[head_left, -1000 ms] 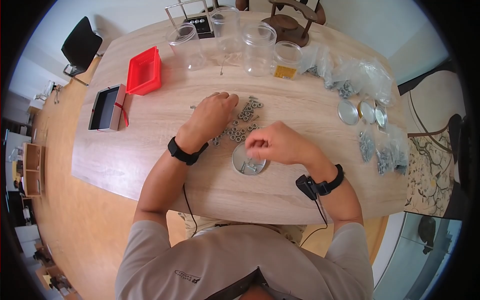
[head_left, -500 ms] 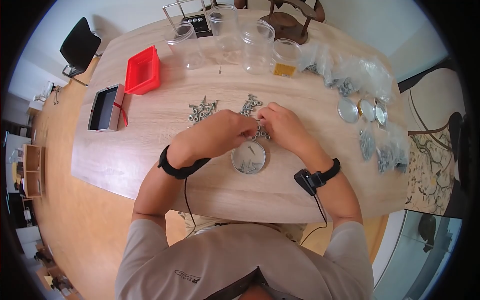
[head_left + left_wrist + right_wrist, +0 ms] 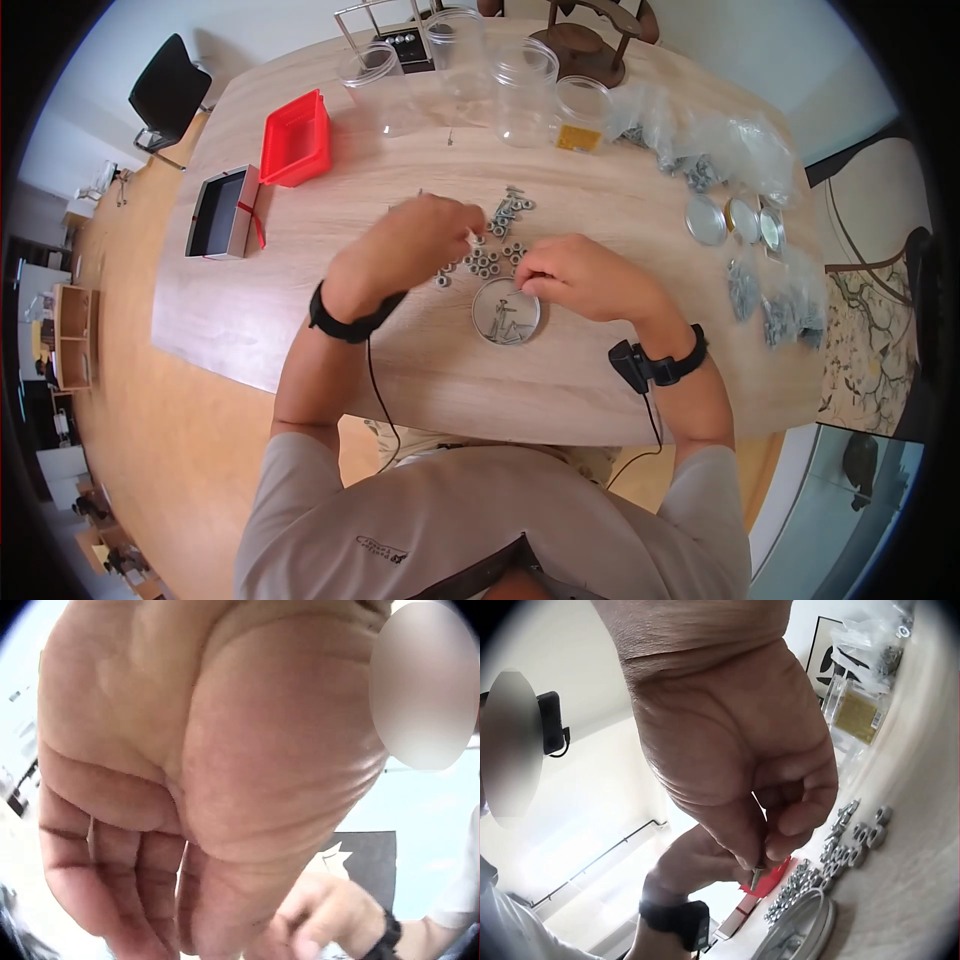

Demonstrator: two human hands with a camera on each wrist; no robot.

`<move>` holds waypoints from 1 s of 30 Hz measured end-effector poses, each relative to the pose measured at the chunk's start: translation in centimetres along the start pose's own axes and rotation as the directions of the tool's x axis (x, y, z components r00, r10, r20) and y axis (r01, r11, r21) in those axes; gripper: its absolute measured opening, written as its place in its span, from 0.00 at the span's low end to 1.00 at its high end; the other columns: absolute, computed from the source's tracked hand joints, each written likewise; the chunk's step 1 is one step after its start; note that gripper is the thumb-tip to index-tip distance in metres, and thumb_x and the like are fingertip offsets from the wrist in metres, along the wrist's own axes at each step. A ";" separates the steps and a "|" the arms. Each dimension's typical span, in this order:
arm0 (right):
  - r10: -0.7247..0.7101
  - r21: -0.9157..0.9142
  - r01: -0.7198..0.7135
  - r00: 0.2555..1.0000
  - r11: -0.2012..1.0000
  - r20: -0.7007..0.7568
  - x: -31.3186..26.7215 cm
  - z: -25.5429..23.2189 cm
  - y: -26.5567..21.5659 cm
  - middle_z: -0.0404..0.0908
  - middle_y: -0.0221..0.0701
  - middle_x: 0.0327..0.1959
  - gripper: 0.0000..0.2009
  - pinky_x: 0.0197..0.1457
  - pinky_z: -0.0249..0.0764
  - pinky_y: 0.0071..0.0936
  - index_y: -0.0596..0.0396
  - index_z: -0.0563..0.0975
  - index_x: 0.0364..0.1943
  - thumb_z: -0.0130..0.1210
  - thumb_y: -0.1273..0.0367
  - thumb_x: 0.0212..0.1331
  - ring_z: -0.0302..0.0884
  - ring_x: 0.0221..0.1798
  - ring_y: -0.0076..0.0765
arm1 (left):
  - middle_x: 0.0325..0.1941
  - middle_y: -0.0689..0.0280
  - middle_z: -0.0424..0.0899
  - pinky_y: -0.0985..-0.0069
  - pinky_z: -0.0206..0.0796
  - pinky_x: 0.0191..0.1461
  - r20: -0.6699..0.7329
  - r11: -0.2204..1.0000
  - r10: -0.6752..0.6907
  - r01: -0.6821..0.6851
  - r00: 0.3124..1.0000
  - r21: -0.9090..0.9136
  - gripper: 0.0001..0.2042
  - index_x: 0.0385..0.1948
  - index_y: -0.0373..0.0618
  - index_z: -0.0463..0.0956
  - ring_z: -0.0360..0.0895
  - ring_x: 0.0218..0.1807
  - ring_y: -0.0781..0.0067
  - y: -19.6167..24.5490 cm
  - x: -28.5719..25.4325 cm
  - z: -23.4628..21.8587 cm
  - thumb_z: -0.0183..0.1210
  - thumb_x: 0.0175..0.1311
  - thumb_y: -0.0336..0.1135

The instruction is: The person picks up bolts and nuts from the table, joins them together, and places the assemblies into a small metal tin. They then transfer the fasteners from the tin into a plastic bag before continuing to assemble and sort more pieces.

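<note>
My right hand is above the upper right edge of a round metal lid. In the right wrist view its thumb and fingertips pinch a small bolt. Several screws lie inside the lid. Beyond it are loose nuts and a cluster of bolts and nuts. My left hand hovers palm down at the left of the nuts with bent fingers; whether they hold anything is hidden. In the left wrist view, the left hand fills the picture, fingertips near the bottom edge.
A red basket and a grey box are at the left. Clear jars line the back. Plastic bags of hardware and several round lids lie at the right. The table's front edge is near my body.
Half a second ago my hands were close together over the nuts. Now they are apart: the left has moved back leftward, the right down to the lid's edge. More screws show in the lid's middle.
</note>
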State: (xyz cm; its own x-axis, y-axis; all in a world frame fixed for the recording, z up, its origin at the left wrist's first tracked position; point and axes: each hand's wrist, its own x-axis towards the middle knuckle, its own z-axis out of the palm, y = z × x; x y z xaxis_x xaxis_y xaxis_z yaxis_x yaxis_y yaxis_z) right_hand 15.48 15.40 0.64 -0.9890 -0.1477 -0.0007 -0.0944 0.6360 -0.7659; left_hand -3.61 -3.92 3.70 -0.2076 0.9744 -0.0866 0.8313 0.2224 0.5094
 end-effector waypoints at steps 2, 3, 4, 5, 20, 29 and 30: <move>-0.005 -0.008 0.006 1.000 1.000 0.021 0.1 0.8 0.2 0.86 0.41 0.39 0.09 0.50 0.79 0.40 0.60 0.86 0.43 0.61 0.69 0.67 0.84 0.42 0.47 | 0.40 0.51 0.90 0.54 0.77 0.49 -0.066 0.989 -0.075 0.083 0.995 0.124 0.12 0.47 0.40 0.83 0.86 0.45 0.42 -2.3 0.0 -0.2 0.67 0.63 0.29; 0.005 -0.014 -0.004 0.999 1.000 0.040 0.1 1.1 0.4 0.86 0.41 0.39 0.09 0.49 0.79 0.40 0.60 0.86 0.43 0.62 0.69 0.67 0.84 0.42 0.47 | 0.40 0.50 0.90 0.54 0.77 0.50 -0.077 0.979 -0.132 0.142 0.988 0.145 0.12 0.46 0.39 0.83 0.86 0.45 0.42 -2.9 -0.3 -0.4 0.67 0.62 0.29; 0.014 -0.021 -0.013 0.998 1.000 0.060 0.2 1.3 0.3 0.86 0.41 0.39 0.09 0.49 0.79 0.40 0.60 0.86 0.43 0.62 0.69 0.66 0.84 0.41 0.47 | 0.40 0.50 0.90 0.54 0.77 0.50 -0.090 0.965 -0.190 0.203 0.978 0.164 0.12 0.46 0.39 0.82 0.86 0.46 0.41 -3.2 -0.5 -0.3 0.68 0.61 0.29; 0.058 0.002 -0.058 0.993 0.998 0.100 0.2 1.4 0.1 0.86 0.41 0.38 0.09 0.49 0.79 0.40 0.59 0.86 0.43 0.62 0.69 0.66 0.84 0.42 0.47 | 0.41 0.49 0.90 0.54 0.77 0.51 -0.084 0.967 -0.202 0.212 0.976 0.138 0.12 0.46 0.39 0.82 0.86 0.47 0.41 -3.4 -0.4 -0.1 0.68 0.61 0.29; -0.102 -0.411 -0.055 0.931 0.910 -0.350 1.6 3.5 3.9 0.84 0.34 0.53 0.12 0.57 0.83 0.42 0.50 0.85 0.53 0.59 0.73 0.68 0.85 0.54 0.47 | 0.37 0.50 0.89 0.50 0.79 0.47 -0.098 0.965 -0.068 0.090 0.993 0.246 0.07 0.35 0.40 0.83 0.87 0.44 0.40 -4.9 2.1 2.6 0.57 0.70 0.31; -0.005 -0.402 -0.166 0.920 0.900 -0.391 1.7 3.3 3.9 0.82 0.32 0.45 0.08 0.52 0.84 0.43 0.48 0.85 0.48 0.64 0.71 0.66 0.85 0.52 0.45 | 0.37 0.50 0.88 0.49 0.75 0.49 -0.148 0.926 -0.173 0.212 0.974 0.313 0.10 0.37 0.41 0.84 0.85 0.43 0.40 -3.9 1.4 1.7 0.58 0.72 0.36; -0.002 -0.407 -0.174 0.918 0.896 -0.397 1.7 3.4 3.8 0.82 0.32 0.45 0.08 0.51 0.84 0.43 0.48 0.84 0.47 0.64 0.71 0.66 0.85 0.51 0.46 | 0.37 0.50 0.88 0.50 0.75 0.49 -0.159 0.930 -0.172 0.214 0.972 0.299 0.09 0.38 0.41 0.84 0.85 0.43 0.41 -3.5 1.3 1.4 0.58 0.72 0.36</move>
State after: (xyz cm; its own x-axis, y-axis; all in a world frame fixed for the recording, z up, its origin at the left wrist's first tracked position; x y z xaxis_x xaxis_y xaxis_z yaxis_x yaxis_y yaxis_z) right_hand 13.81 15.01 -4.51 -0.9527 0.1639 0.2559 0.0416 0.9044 -0.4246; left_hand -6.08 -3.42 0.58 -0.4274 0.9034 -0.0355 0.8828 0.4254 0.1993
